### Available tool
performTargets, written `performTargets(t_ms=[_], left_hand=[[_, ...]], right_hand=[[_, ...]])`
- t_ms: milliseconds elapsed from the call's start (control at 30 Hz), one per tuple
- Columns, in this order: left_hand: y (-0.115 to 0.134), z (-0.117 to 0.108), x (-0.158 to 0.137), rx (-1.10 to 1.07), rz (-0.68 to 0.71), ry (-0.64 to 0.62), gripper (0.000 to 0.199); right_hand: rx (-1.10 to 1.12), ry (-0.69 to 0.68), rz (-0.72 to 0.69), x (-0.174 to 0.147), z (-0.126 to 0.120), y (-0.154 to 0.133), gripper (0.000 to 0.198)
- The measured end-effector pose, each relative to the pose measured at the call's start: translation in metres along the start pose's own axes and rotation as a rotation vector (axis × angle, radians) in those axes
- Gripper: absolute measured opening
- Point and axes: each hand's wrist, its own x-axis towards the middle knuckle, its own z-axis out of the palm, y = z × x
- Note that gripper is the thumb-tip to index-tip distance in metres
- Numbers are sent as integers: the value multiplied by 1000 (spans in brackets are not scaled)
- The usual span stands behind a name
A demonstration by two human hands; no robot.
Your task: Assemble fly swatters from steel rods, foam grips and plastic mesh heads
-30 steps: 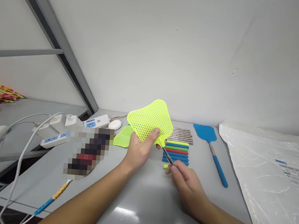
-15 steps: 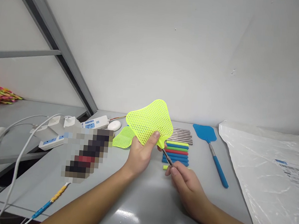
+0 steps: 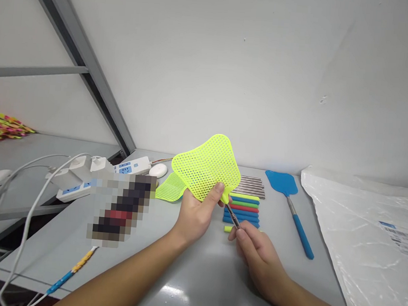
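My left hand (image 3: 198, 214) pinches a yellow-green perforated fly swatter head (image 3: 208, 165) near its neck, thumb on the front face. From the neck a thin metal rod (image 3: 233, 215) runs down to my right hand (image 3: 258, 250), whose thumb and fingers are closed round it. How deep the rod sits in the neck is hidden. Behind my hands, several metal rods (image 3: 253, 187) lie side by side. In front of them is a row of blue, green, red and yellow handle tubes (image 3: 244, 208). More yellow-green swatter heads (image 3: 170, 188) lie left of my left hand.
A blue fly swatter (image 3: 282, 182) lies to the right, beside a white plastic bag (image 3: 362, 224). On the left are power strips (image 3: 131, 166) with plugs and white cables (image 3: 28, 218), a round white object (image 3: 158, 170) and a blurred-out patch (image 3: 122, 210). A white wall stands behind.
Both hands keep their grip on the swatter head and rod. The head has turned slightly clockwise; the whole view has shifted a little.
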Motion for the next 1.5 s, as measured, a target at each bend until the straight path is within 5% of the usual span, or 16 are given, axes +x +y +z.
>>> performTargets(t_ms=[467, 700, 1500], left_hand=[[-3, -1, -1, -95, -77, -31, 20], [-1, -2, 0, -6, 21, -62, 22], [-2, -3, 0, -20, 48, -77, 22]], right_hand=[[12, -18, -8, -1, -1, -1, 36], [25, -35, -9, 0, -2, -1, 36], [-10, -22, -19, 0, -2, -1, 34]])
